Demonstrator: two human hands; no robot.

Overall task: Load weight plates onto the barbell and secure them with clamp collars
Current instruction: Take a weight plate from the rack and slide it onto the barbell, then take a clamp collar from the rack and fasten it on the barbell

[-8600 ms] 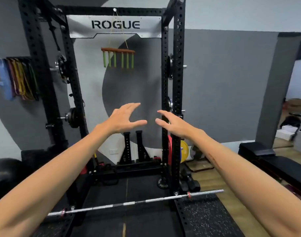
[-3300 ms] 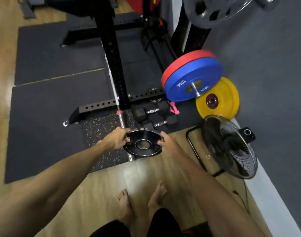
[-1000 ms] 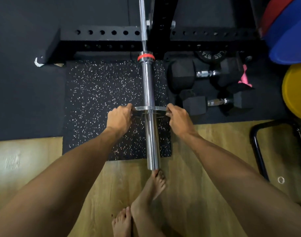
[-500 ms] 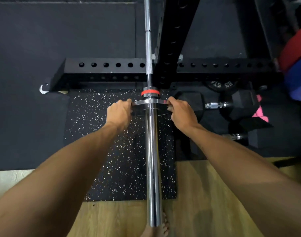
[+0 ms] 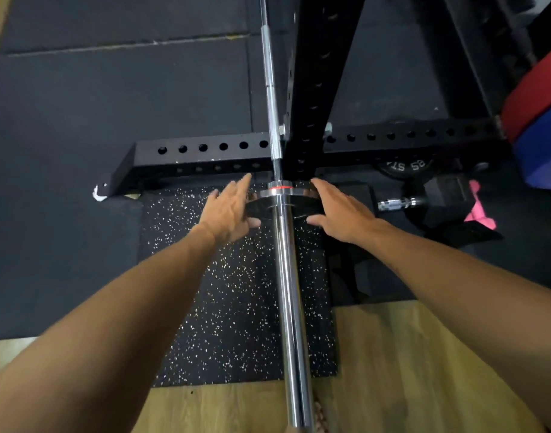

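The chrome barbell sleeve (image 5: 291, 307) runs from the bottom of the view up toward the rack. A small black weight plate (image 5: 302, 203) sits on the sleeve, pushed up against the collar with the red ring (image 5: 278, 188). My left hand (image 5: 228, 210) is open with fingers spread, flat against the plate's left side. On the plate's right side lies my right hand (image 5: 341, 210), fingers extended. Neither hand curls around the plate's rim. No clamp collar is visible.
The black rack upright (image 5: 311, 82) and its perforated base beam (image 5: 205, 151) stand just behind the plate. Hex dumbbells (image 5: 436, 198) lie to the right, with red and blue bumper plates (image 5: 540, 129) at the right edge. A speckled rubber mat (image 5: 236, 292) lies under the sleeve.
The plate slid along the sleeve up to the red-ringed collar. Both hands have let go of its rim and opened flat.
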